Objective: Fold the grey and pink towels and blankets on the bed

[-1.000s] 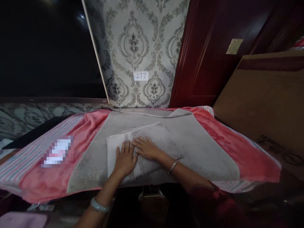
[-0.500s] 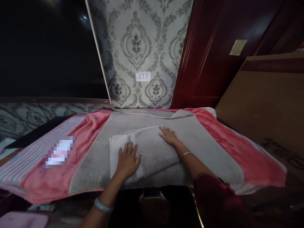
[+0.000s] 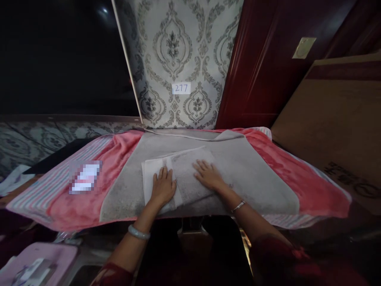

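A folded grey towel (image 3: 186, 184) with a pale band at its left end lies on a larger grey cloth (image 3: 253, 178). My left hand (image 3: 163, 186) rests flat on the pale band, fingers spread. On the towel's upper right part lies my right hand (image 3: 208, 174), palm down with its fingers apart. Neither hand grips anything. The towel's layers show at its left and upper edges, slightly out of line. Under the grey cloth is a pink blanket (image 3: 125, 149) with striped borders.
A cardboard box (image 3: 333, 119) stands at the right, beside a dark red door (image 3: 256, 59). A dark screen (image 3: 65, 59) hangs at the left. A pink stool-like surface (image 3: 56, 254) with small things on it is at the lower left. A blurred-out item lies on the blanket's left side.
My right hand has slid left and a little nearer over the towel. My left hand stays on the pale band. The whole view has shifted slightly.
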Demonstrator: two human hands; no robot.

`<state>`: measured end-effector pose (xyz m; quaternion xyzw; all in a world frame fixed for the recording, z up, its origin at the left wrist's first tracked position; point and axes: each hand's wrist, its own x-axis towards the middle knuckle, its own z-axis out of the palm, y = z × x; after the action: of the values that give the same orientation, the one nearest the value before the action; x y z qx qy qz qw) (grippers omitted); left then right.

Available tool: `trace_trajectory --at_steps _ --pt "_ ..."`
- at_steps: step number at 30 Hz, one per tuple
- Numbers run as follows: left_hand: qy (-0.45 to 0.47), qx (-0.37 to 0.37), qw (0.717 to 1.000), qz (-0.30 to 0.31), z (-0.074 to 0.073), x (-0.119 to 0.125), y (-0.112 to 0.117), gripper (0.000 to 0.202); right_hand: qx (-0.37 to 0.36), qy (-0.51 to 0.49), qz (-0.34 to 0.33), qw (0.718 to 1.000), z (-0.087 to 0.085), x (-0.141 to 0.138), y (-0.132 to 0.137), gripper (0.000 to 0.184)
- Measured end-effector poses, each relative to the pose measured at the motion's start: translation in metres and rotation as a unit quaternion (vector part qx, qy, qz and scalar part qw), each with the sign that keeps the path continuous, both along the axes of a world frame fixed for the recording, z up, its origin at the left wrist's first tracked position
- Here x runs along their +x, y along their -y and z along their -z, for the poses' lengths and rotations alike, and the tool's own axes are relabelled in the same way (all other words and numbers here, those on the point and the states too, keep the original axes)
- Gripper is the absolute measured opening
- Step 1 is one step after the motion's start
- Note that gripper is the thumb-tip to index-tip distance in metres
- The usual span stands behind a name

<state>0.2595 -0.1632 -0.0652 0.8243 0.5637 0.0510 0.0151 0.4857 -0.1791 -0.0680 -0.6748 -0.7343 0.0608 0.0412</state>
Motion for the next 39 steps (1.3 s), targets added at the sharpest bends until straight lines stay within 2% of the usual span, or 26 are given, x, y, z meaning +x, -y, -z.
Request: trace_trajectory --at_steps 3,5,7,9,11,15,17,19,21,24,27,29,32,35,37,39 --pt "-0.003 0.005 1.0 0.0 0.001 0.002 0.0 0.059 -0.031 0.016 0.096 0.995 0.002 0.049 0.009 0.058" --pt "0.0 0.004 1.0 -0.002 0.0 0.002 0.001 0.058 -0.047 0.01 0.131 0.99 0.0 0.065 0.013 0.058" --pt "0.006 -0.011 1.0 0.0 -0.004 0.0 -0.001 0.058 -0.037 0.016 0.155 0.987 -0.007 0.064 0.012 0.057" --pt "0.018 -0.027 0.999 0.012 -0.011 -0.005 -0.006 0.057 0.006 0.03 0.157 0.987 -0.016 0.046 0.003 0.056" --pt "0.033 -0.014 0.999 0.022 -0.019 -0.01 -0.016 0.055 0.05 0.03 0.107 0.993 -0.025 0.014 -0.013 0.057" --pt "0.02 0.059 0.998 0.013 -0.025 -0.02 -0.04 0.056 0.067 -0.001 -0.089 0.994 -0.024 -0.055 -0.05 0.06" --pt "-0.005 0.056 0.998 0.01 -0.018 -0.023 -0.05 0.058 0.057 -0.014 -0.168 0.984 -0.016 -0.072 -0.065 0.06" --pt "-0.018 0.041 0.999 0.009 -0.009 -0.024 -0.057 0.06 0.047 -0.027 -0.197 0.979 -0.009 -0.07 -0.077 0.062" --pt "-0.018 0.036 0.999 0.009 -0.001 -0.025 -0.061 0.06 0.046 -0.028 -0.164 0.985 -0.006 -0.049 -0.087 0.064" --pt "-0.018 0.039 0.999 0.01 0.004 -0.027 -0.064 0.061 0.027 -0.01 -0.032 0.999 -0.005 0.005 -0.094 0.064" --pt "-0.019 0.037 0.999 0.007 0.004 -0.028 -0.065 0.061 -0.024 -0.021 0.109 0.994 -0.005 0.056 -0.089 0.064" --pt "-0.01 0.038 0.999 0.011 0.003 -0.028 -0.066 0.061 -0.037 -0.031 0.164 0.985 -0.003 0.078 -0.081 0.061" --pt "0.025 0.048 0.998 0.013 0.005 -0.031 -0.065 0.059 0.009 -0.034 0.195 0.98 0.0 0.091 -0.061 0.055" --pt "0.058 0.092 0.993 -0.043 0.005 -0.037 -0.065 0.057 0.053 -0.039 0.211 0.975 0.001 0.092 -0.034 0.05" --pt "0.055 0.109 0.99 -0.075 0.001 -0.044 -0.068 0.056 0.068 -0.059 0.229 0.969 0.004 0.093 -0.012 0.048" --pt "0.034 0.096 0.993 -0.062 -0.008 -0.052 -0.076 0.057 0.074 -0.092 0.247 0.962 0.008 0.095 0.009 0.047"
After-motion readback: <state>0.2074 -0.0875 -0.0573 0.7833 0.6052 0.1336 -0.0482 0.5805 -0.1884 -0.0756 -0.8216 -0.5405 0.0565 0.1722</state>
